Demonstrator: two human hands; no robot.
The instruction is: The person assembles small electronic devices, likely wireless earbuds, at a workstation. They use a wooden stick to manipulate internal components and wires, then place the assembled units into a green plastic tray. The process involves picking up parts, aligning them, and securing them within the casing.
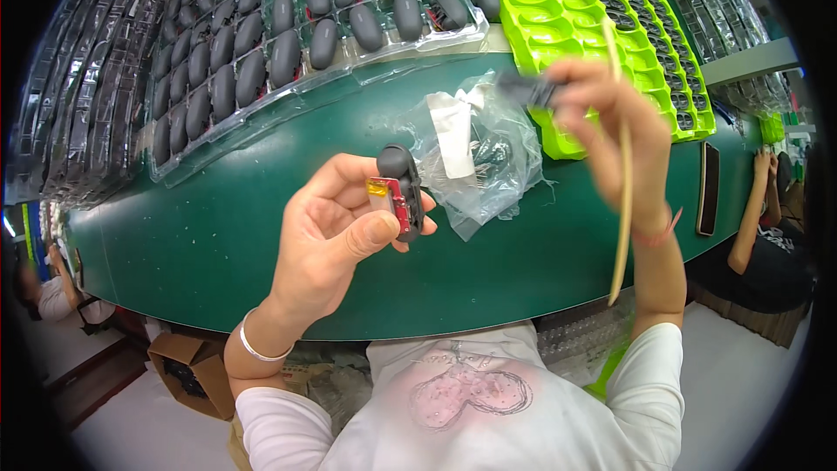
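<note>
My left hand (336,218) is closed around a small open electronic assembly (403,196). It has a black casing, a red circuit board and a silver cell with yellow tape, and a dark round part at its top. Over the edge of the green tray, my right hand (610,109) pinches a dark grey part (526,89), smeared by motion. A thin yellowish strip (625,183) crosses in front of that hand; I cannot tell whether it is held. Between the hands lies a clear plastic bag (510,170) with a white label and small thin pieces inside.
Clear trays (349,61) of dark grey oval shells fill the far left, beside stacked clear trays (87,61). A bright green tray (540,26) holds black parts. A phone-like slab (709,187) lies right. Other people sit at both sides; a cardboard box (193,375) stands below.
</note>
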